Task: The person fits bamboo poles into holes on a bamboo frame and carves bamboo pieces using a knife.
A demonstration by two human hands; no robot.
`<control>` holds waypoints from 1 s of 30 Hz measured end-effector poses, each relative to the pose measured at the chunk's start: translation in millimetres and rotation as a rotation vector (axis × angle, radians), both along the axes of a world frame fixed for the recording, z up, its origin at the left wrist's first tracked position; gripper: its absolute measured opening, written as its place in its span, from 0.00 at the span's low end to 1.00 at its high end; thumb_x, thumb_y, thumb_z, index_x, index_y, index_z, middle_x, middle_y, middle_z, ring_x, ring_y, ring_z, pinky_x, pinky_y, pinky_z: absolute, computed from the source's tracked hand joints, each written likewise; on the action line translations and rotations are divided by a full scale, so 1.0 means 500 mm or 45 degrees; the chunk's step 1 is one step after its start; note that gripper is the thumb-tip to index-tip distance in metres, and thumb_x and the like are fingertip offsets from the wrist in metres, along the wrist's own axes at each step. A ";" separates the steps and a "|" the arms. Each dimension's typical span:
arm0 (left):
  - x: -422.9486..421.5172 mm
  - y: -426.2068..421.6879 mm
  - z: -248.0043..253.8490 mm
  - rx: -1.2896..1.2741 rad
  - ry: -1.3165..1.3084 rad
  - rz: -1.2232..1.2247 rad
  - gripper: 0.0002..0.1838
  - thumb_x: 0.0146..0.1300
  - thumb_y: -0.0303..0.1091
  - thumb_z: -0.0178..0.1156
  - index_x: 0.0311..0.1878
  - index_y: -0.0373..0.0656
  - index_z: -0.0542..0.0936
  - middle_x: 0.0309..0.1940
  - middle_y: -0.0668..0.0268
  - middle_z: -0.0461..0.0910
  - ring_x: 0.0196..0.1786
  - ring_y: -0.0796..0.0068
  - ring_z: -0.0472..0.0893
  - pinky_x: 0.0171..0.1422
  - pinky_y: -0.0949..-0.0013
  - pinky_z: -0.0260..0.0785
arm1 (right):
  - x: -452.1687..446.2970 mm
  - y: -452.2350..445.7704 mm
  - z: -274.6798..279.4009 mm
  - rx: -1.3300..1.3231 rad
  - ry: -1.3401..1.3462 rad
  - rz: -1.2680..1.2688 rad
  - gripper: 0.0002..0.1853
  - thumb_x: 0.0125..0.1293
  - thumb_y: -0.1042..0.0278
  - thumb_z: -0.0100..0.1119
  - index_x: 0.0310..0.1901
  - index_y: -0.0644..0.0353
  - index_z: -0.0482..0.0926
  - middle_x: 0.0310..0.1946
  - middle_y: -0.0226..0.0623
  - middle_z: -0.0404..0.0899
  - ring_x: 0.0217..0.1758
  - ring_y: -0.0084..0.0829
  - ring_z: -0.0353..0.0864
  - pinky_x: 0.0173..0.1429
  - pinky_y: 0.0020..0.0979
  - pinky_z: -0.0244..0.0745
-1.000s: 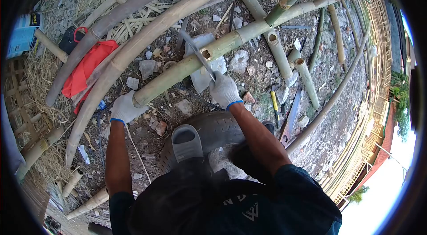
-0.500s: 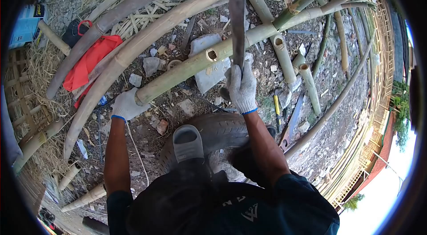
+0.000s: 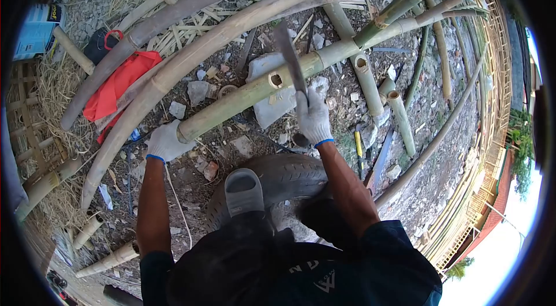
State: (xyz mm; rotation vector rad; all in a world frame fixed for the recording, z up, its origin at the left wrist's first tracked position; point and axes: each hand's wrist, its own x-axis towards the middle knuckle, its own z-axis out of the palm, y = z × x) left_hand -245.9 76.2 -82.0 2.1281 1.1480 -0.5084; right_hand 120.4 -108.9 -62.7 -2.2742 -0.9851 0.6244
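Observation:
A green bamboo pole (image 3: 231, 104) lies diagonally across the middle, with a hole cut in its upper side. My left hand (image 3: 166, 141), in a white glove with a blue cuff, is closed around the pole's near end. In my right hand (image 3: 313, 116), also gloved, is a machete (image 3: 290, 58), its blade slanting up and left over the pole, just right of the hole. Whether the blade touches the bamboo, I cannot tell. A pale stone block (image 3: 271, 110) sits beneath the pole.
A tyre (image 3: 281, 176) lies by my sandalled foot. To the right are a yellow-handled tool (image 3: 358, 144), a saw (image 3: 382, 158) and short bamboo pieces (image 3: 402, 123). Long curved poles (image 3: 231, 28) cross above, near a red cloth (image 3: 119, 89) and a blue-white bucket (image 3: 36, 34).
The machete has gone from low over the hole to upright, then tilted left and slightly down again. My right hand has shifted right. My left hand keeps its grip on the pole's end.

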 end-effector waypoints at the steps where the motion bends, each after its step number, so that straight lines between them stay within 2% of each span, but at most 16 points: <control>1: 0.003 0.001 0.005 -0.036 0.026 -0.002 0.35 0.48 0.61 0.77 0.52 0.46 0.84 0.45 0.48 0.89 0.50 0.45 0.88 0.57 0.48 0.80 | -0.008 0.003 0.001 0.115 0.155 -0.217 0.15 0.81 0.57 0.53 0.46 0.62 0.80 0.29 0.59 0.81 0.38 0.61 0.85 0.43 0.53 0.76; 2: 0.005 0.005 0.007 -0.058 0.047 -0.002 0.34 0.49 0.61 0.77 0.53 0.46 0.84 0.45 0.49 0.89 0.50 0.45 0.88 0.57 0.48 0.80 | -0.014 -0.002 -0.013 0.153 0.222 -0.274 0.17 0.80 0.55 0.53 0.47 0.63 0.81 0.34 0.62 0.82 0.43 0.63 0.85 0.46 0.54 0.76; 4: 0.004 0.003 0.005 -0.048 0.009 -0.008 0.35 0.49 0.61 0.77 0.53 0.46 0.84 0.45 0.49 0.89 0.50 0.44 0.88 0.57 0.48 0.80 | -0.001 -0.019 -0.061 -0.202 0.083 0.154 0.18 0.80 0.54 0.53 0.49 0.64 0.81 0.38 0.64 0.83 0.47 0.66 0.83 0.49 0.56 0.76; 5: 0.000 0.000 0.001 0.000 -0.016 -0.021 0.35 0.49 0.61 0.77 0.53 0.45 0.84 0.44 0.49 0.89 0.49 0.44 0.88 0.57 0.48 0.80 | 0.002 -0.022 -0.065 -0.214 0.110 0.147 0.20 0.80 0.52 0.53 0.49 0.64 0.80 0.40 0.66 0.83 0.50 0.68 0.82 0.52 0.57 0.76; 8: 0.000 0.000 0.006 -0.011 0.029 -0.013 0.35 0.49 0.61 0.76 0.53 0.45 0.83 0.43 0.49 0.89 0.49 0.43 0.87 0.56 0.47 0.80 | 0.005 -0.014 -0.022 -0.207 0.148 0.153 0.14 0.79 0.58 0.55 0.50 0.61 0.81 0.33 0.61 0.82 0.43 0.65 0.83 0.46 0.56 0.78; 11: 0.011 0.007 0.012 -0.036 0.083 -0.012 0.34 0.49 0.61 0.76 0.52 0.45 0.83 0.44 0.48 0.89 0.50 0.43 0.87 0.56 0.47 0.80 | -0.043 -0.003 0.035 -0.084 -0.247 0.272 0.11 0.75 0.65 0.60 0.53 0.59 0.80 0.34 0.55 0.80 0.38 0.58 0.85 0.42 0.52 0.78; 14: 0.015 0.006 0.022 -0.048 0.101 -0.001 0.34 0.48 0.60 0.77 0.52 0.45 0.83 0.43 0.48 0.89 0.49 0.43 0.87 0.56 0.46 0.80 | -0.074 -0.016 0.034 0.165 -0.422 0.381 0.12 0.71 0.70 0.61 0.53 0.59 0.78 0.36 0.52 0.79 0.35 0.55 0.85 0.39 0.54 0.79; 15: 0.008 0.005 0.015 -0.047 0.079 -0.012 0.35 0.48 0.60 0.77 0.52 0.45 0.83 0.43 0.48 0.89 0.49 0.43 0.87 0.56 0.46 0.80 | -0.067 -0.030 -0.013 0.041 -0.417 0.365 0.15 0.68 0.71 0.62 0.55 0.59 0.76 0.39 0.51 0.81 0.34 0.55 0.85 0.38 0.54 0.80; 18: 0.002 0.013 0.001 -0.034 -0.012 0.010 0.35 0.48 0.60 0.77 0.52 0.44 0.84 0.43 0.47 0.89 0.49 0.44 0.88 0.56 0.47 0.80 | -0.057 -0.007 -0.029 -0.506 -0.388 0.321 0.18 0.67 0.70 0.63 0.57 0.59 0.75 0.39 0.51 0.81 0.34 0.55 0.86 0.38 0.54 0.81; 22: 0.011 0.007 0.012 -0.055 0.080 0.012 0.35 0.48 0.61 0.76 0.53 0.45 0.84 0.43 0.48 0.89 0.49 0.44 0.88 0.56 0.47 0.80 | -0.093 -0.006 0.031 -0.044 -0.439 0.403 0.16 0.70 0.66 0.61 0.55 0.60 0.74 0.41 0.52 0.82 0.36 0.56 0.87 0.39 0.55 0.82; 26: -0.006 0.002 -0.015 0.072 -0.045 -0.039 0.35 0.48 0.61 0.77 0.52 0.45 0.84 0.42 0.48 0.89 0.49 0.44 0.88 0.56 0.47 0.80 | -0.067 -0.003 -0.043 -0.609 -0.266 0.319 0.17 0.71 0.66 0.60 0.58 0.60 0.74 0.41 0.51 0.84 0.36 0.56 0.87 0.40 0.54 0.83; 27: -0.004 0.005 -0.009 0.022 -0.021 -0.017 0.35 0.48 0.61 0.77 0.53 0.45 0.84 0.44 0.48 0.89 0.49 0.44 0.88 0.56 0.47 0.80 | -0.086 0.003 -0.010 -0.578 -0.302 0.344 0.16 0.72 0.66 0.58 0.58 0.60 0.73 0.38 0.54 0.84 0.36 0.57 0.87 0.40 0.55 0.83; 30: 0.008 0.009 0.013 -0.143 0.047 0.058 0.36 0.48 0.60 0.77 0.54 0.44 0.83 0.44 0.49 0.89 0.50 0.44 0.87 0.57 0.47 0.80 | -0.103 -0.022 -0.018 -0.226 -0.418 0.382 0.15 0.73 0.65 0.57 0.57 0.60 0.72 0.36 0.56 0.84 0.36 0.58 0.87 0.41 0.57 0.82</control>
